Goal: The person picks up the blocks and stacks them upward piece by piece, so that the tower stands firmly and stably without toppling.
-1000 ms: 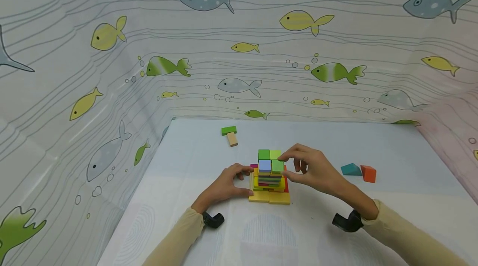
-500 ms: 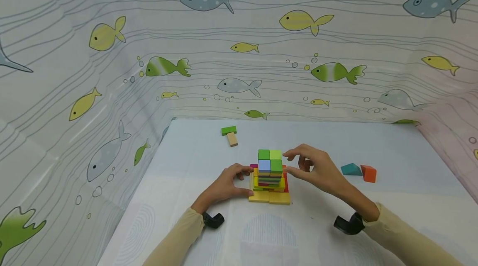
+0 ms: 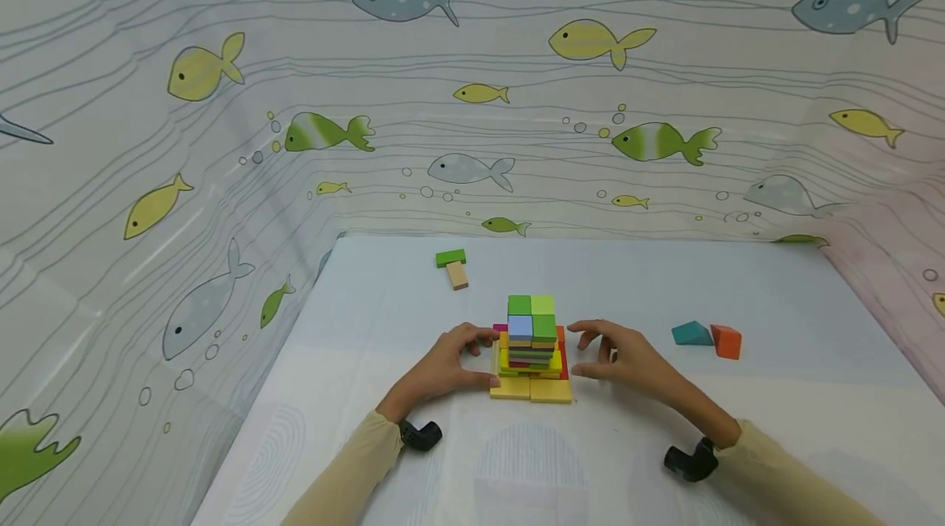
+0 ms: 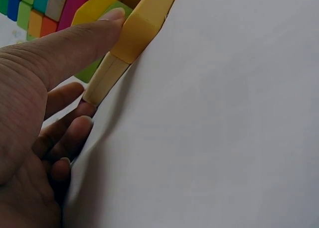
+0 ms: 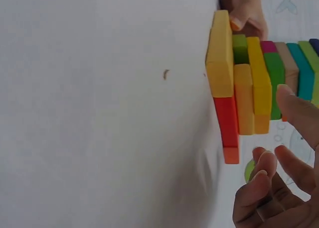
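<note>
A stepped tower of coloured wooden blocks [image 3: 531, 354] stands in the middle of the table in the head view. Its top shows two green blocks, a yellow-green one and a light blue one. My left hand [image 3: 450, 362] rests at the tower's lower left side, with the thumb against a yellow block [image 4: 139, 31]. In the left wrist view, the other fingertips are near the end of a cream block [image 4: 106, 78]. My right hand [image 3: 627, 354] is just right of the tower, fingers loosely bent and holding nothing. The right wrist view shows red base blocks [image 5: 227, 123] beside it.
Behind the tower to the left lie a green block [image 3: 450, 258] and a natural wood block [image 3: 458, 276]. A teal block [image 3: 691, 334] and an orange-red block [image 3: 727, 341] sit farther right. A fish-patterned sheet [image 3: 472, 132] rises behind the white table.
My right hand has let go of the front right green top block, drawn away to the right and lowered. That block now sits flush with its neighbours. The left hand stays in place.
</note>
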A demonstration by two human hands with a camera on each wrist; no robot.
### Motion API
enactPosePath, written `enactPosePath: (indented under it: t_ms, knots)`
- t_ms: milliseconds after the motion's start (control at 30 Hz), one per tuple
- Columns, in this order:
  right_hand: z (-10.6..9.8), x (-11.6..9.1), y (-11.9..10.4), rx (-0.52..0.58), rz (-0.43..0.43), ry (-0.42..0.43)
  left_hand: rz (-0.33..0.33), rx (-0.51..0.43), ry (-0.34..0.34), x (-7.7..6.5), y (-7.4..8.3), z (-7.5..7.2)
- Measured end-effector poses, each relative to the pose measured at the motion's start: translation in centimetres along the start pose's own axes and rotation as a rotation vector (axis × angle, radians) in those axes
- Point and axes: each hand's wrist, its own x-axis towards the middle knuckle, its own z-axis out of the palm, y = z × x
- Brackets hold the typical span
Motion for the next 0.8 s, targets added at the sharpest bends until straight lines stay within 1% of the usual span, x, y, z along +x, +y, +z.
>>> enactPosePath:
  t_ms: [133, 333, 600, 700, 800]
  knots:
    - [0.9, 0.1, 0.7, 0.013, 0.010, -0.040, 0.003, -0.006, 0.004, 0.0, -0.1, 0.1]
    - [1.8, 0.3, 0.8, 0.005, 0.027, -0.073, 0.001, -0.011, 0.004, 0.0, -0.1, 0.1]
    - [1.9, 0.2, 0.6, -0.032, 0.045, -0.082, -0.005, -0.005, 0.002, -0.1, 0.1, 0.0]
    - [2.0, 0.3, 0.7, -0.033, 0.057, -0.084, -0.009, -0.020, -0.005, -0.1, 0.2, -0.1]
    - [2.2, 0.3, 0.8, -0.029, 0.064, -0.085, -0.004, -0.061, -0.003, -0.2, 0.1, -0.4]
